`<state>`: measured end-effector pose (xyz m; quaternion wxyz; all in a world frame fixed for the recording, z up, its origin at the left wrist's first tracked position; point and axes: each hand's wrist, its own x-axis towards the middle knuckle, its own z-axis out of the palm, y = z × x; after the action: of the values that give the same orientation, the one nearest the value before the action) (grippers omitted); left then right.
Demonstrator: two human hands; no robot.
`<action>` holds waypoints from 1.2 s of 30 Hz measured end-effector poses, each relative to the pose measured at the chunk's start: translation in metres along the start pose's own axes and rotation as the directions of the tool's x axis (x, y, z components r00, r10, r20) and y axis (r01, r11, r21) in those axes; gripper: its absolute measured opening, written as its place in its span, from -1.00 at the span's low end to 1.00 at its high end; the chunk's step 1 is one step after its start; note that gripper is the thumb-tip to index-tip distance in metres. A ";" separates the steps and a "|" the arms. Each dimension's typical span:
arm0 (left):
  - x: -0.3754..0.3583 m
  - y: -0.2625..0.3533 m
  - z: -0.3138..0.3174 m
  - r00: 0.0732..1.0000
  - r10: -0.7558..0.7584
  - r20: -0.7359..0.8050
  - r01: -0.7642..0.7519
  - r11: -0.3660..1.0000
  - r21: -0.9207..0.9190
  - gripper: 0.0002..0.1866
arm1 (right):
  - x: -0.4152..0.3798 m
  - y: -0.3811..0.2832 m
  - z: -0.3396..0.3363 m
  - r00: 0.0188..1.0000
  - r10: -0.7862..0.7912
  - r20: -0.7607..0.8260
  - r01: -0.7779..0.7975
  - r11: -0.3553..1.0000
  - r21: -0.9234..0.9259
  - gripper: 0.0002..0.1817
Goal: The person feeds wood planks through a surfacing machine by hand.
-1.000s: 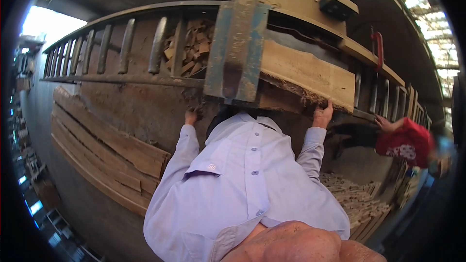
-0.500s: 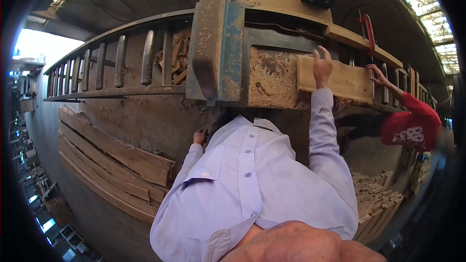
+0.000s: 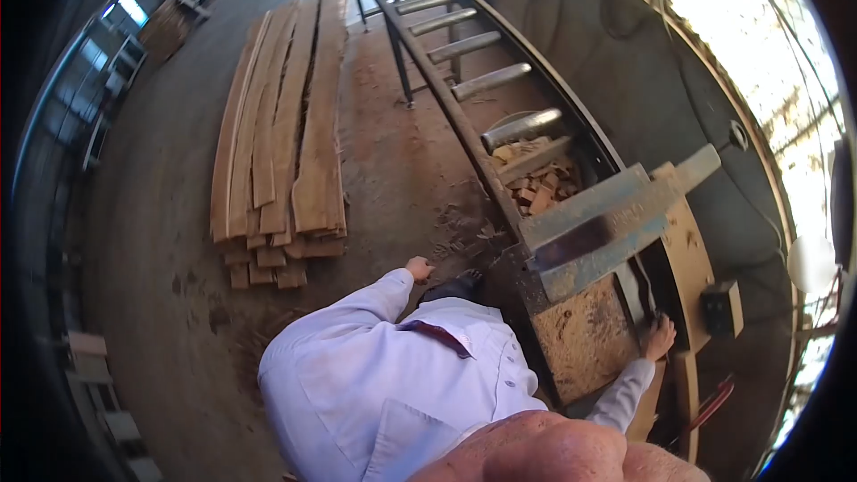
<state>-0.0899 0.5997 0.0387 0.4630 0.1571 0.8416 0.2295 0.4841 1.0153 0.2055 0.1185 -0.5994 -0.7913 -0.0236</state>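
Observation:
My right hand (image 3: 661,336) is stretched out over the sawdust-covered saw table (image 3: 585,344), fingers spread, lying against the end of a pale plank (image 3: 644,406) beside the wooden fence (image 3: 686,250). It grips nothing. My left hand (image 3: 417,268) hangs at my side over the dirty floor, fingers curled, with nothing in it. My pale blue shirt (image 3: 384,384) fills the lower middle of the view.
A worn blue steel beam (image 3: 598,223) crosses the table. A roller conveyor (image 3: 473,45) runs away behind it, with wood offcuts (image 3: 536,187) heaped beneath. A long stack of planks (image 3: 286,143) lies on the floor. A black switch box (image 3: 721,308) and a red clamp (image 3: 710,406) sit at the right.
The view has swung sharply round. My right hand has moved with the plank along the fence. My left hand has left the table edge and hangs free. The person in red is out of view.

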 end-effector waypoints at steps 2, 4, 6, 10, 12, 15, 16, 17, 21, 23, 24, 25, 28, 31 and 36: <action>-0.010 -0.014 0.007 0.999 -0.042 0.026 0.041 0.999 0.035 -0.63 | 0.000 -0.013 -0.021 0.998 -0.062 0.003 0.062 0.998 0.018 -0.69; -0.014 -0.035 0.015 0.999 0.005 0.036 -0.012 0.984 0.175 -0.57 | -0.003 -0.014 -0.038 0.988 -0.154 -0.019 0.155 0.980 0.127 -0.71; -0.019 -0.047 0.025 0.999 0.031 0.038 -0.040 0.960 0.277 -0.56 | -0.007 -0.015 -0.059 0.980 -0.183 -0.077 0.193 0.966 0.172 -0.73; -0.010 -0.045 0.035 0.995 0.094 0.022 -0.094 0.895 0.437 -0.56 | -0.022 0.007 -0.072 0.985 -0.172 -0.020 0.168 0.927 0.335 -0.76; 0.018 -0.046 0.042 0.984 0.170 0.059 -0.178 0.865 0.470 -0.56 | -0.036 -0.010 -0.098 0.994 -0.099 0.034 0.077 0.912 0.403 -0.76; 0.044 -0.044 0.037 0.947 0.300 0.118 -0.320 0.838 0.442 -0.55 | -0.083 -0.024 -0.114 0.989 0.145 0.022 -0.138 0.871 0.471 -0.70; 0.057 -0.040 0.038 0.941 0.310 0.134 -0.335 0.807 0.486 -0.58 | -0.102 -0.031 -0.111 0.987 0.132 -0.087 -0.085 0.908 0.410 -0.71; 0.063 -0.040 0.035 0.933 0.323 0.158 -0.357 0.775 0.522 -0.60 | -0.127 -0.031 -0.115 0.912 0.401 0.082 -0.384 0.767 0.514 -0.70; 0.115 -0.076 0.025 0.828 0.312 0.466 -0.520 0.738 0.429 -0.58 | -0.239 -0.063 -0.126 0.722 0.688 -0.073 -0.551 0.636 0.540 -0.69; 0.128 -0.067 0.020 0.740 0.278 0.613 -0.619 0.638 0.458 -0.58 | -0.292 -0.086 -0.120 0.537 0.844 -0.007 -0.671 0.432 0.602 -0.68; 0.138 -0.061 0.013 0.697 0.266 0.666 -0.662 0.597 0.454 -0.58 | -0.314 -0.108 -0.114 0.426 0.901 -0.078 -0.613 0.351 0.708 -0.67; 0.146 -0.054 0.008 0.657 0.258 0.708 -0.699 0.559 0.446 -0.58 | -0.335 -0.127 -0.110 0.310 0.940 -0.140 -0.519 0.291 0.804 -0.66; 0.171 -0.010 0.002 0.545 0.255 0.798 -0.798 0.450 0.401 -0.58 | -0.394 -0.187 -0.086 -0.069 0.996 -0.065 -0.440 0.028 0.897 -0.68; 0.193 0.044 0.012 0.401 0.207 0.893 -0.889 0.324 0.324 -0.57 | -0.456 -0.254 -0.044 -0.314 0.944 0.105 -0.375 -0.224 0.899 -0.73; 0.213 0.102 0.029 0.446 -0.244 0.861 -0.610 0.621 0.492 -0.55 | -0.529 -0.397 0.028 -0.556 0.769 0.316 -0.278 -0.530 0.801 -0.70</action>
<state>-0.1708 0.7943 -0.0711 0.6797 0.5310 0.4630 -0.2043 0.2352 0.4104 0.1058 0.5467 -0.7831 0.2603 0.1421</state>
